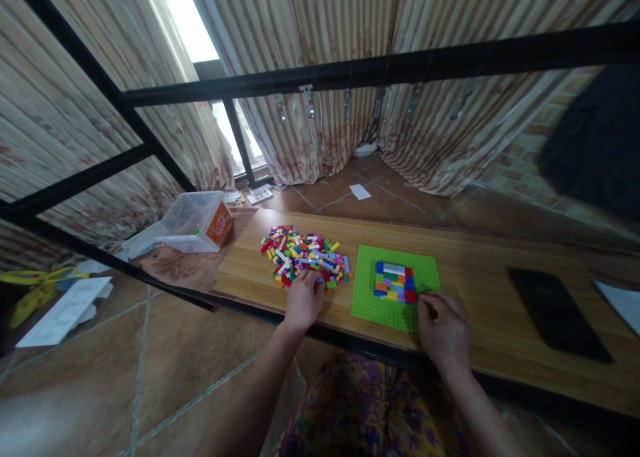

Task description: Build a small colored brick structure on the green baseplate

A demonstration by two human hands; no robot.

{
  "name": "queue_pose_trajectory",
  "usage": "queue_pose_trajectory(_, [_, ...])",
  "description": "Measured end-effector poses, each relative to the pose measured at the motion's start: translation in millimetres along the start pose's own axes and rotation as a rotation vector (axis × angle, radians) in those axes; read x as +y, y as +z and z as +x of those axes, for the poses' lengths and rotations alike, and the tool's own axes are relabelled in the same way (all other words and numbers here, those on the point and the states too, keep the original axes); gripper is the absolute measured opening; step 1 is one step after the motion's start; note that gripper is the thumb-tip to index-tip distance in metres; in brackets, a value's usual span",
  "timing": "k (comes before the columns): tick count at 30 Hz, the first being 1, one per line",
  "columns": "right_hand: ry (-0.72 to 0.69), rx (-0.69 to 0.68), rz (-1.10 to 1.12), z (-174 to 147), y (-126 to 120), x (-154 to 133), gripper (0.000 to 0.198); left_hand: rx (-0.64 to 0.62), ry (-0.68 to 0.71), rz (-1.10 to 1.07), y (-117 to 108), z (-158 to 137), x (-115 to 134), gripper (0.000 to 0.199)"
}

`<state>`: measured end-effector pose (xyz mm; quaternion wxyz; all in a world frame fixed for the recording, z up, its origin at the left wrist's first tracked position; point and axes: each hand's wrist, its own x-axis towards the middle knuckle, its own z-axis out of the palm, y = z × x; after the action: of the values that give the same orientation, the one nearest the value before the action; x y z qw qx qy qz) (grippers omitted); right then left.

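A loose pile of small coloured toy building bricks [300, 250] lies on the wooden board. My left hand [304, 301] reaches the pile's near edge with its fingers bent together; a bit of blue shows at the fingertips, but I cannot tell whether it is gripped. To the right of the pile is a bright green studded baseplate [367, 303]. Rows of mixed bricks form a flat rectangular block [395, 282] on it. My right hand [445, 327] is at the plate's right edge, thumb and finger pinched close to the block's lower right corner. What they pinch, if anything, is hidden.
A dark flat phone-like slab [557, 313] lies on the board's right side, with white paper [620, 303] beyond. A clear plastic bin [193, 223] with an orange label stands at left. Black metal bars [350, 73] cross in front of the curtains [320, 17].
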<state>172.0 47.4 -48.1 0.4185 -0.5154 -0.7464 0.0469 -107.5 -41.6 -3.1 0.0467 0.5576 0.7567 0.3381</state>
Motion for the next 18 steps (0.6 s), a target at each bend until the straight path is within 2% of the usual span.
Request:
queue_pose_trajectory(4, [0.017, -0.003, 0.003, 0, -1, -3, 0.028, -0.006, 0.014, 0.016, 4, 1, 5, 0.013])
queue_pose_trajectory(10, [0.03, -0.009, 0.017, 1, -3, -6, 0.027, -0.044, 0.066, 0.202, 0, 11, 13, 0.026])
queue_pose_trajectory(18, [0.038, -0.02, 0.02, 1, -3, -6, 0.027, -0.094, 0.111, 0.269, -3, 22, 21, 0.012])
